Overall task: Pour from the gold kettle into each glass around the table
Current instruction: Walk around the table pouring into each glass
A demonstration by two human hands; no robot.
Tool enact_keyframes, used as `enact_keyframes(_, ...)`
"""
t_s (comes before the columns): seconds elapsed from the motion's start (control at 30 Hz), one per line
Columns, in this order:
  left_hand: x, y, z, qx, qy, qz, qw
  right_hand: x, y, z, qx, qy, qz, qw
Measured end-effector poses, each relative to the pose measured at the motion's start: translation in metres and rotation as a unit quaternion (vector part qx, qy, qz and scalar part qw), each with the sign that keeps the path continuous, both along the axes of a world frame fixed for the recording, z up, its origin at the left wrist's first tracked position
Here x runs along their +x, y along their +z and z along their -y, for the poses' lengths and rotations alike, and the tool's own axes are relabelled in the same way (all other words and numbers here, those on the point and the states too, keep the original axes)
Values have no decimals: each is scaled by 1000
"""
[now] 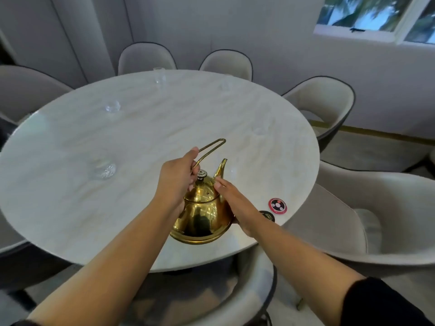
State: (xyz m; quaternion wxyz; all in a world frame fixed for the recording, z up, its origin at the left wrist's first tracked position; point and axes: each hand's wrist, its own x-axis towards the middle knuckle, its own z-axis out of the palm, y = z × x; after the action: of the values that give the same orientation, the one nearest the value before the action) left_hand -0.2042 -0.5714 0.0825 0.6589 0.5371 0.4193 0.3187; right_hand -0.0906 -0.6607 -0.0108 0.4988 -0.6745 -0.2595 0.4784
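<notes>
Left hand (177, 177) closed around thin wire handle (210, 149) of gold kettle (202, 217). Right hand (235, 203) flat, fingers extended, pressed against kettle's right side, fingertips near lid (204, 191) beside spout (221, 169); not a closed grip. Kettle near table's (70, 208) near edge, right of centre; resting or lifted, cannot tell. Clear glass (104, 170) left of kettle; others farther: (112, 105), (160, 78), (260, 130). Round red-rimmed disc (277, 204) just right of right hand. Pale chairs (329, 102) ring table.

The gold metal kettle (202, 212) stood on the round pale marble table (70, 196); left of it and beyond it stood clear glasses (104, 170), a round red-rimmed disc (278, 204) right.
</notes>
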Motion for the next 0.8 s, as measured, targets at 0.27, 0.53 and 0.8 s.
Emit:
enact_keyframes(0.27,38,-4,1,28,79,-30,996,44,-12,-18,12,78,-18,997)
enact_keyframes(0.53,73,-5,-6,31,111,-83,990,75,-26,-30,2,121,-67,990)
enact_keyframes(0.8,96,-3,-18,28,108,-111,988,90,-33,-39,8,145,-117,983)
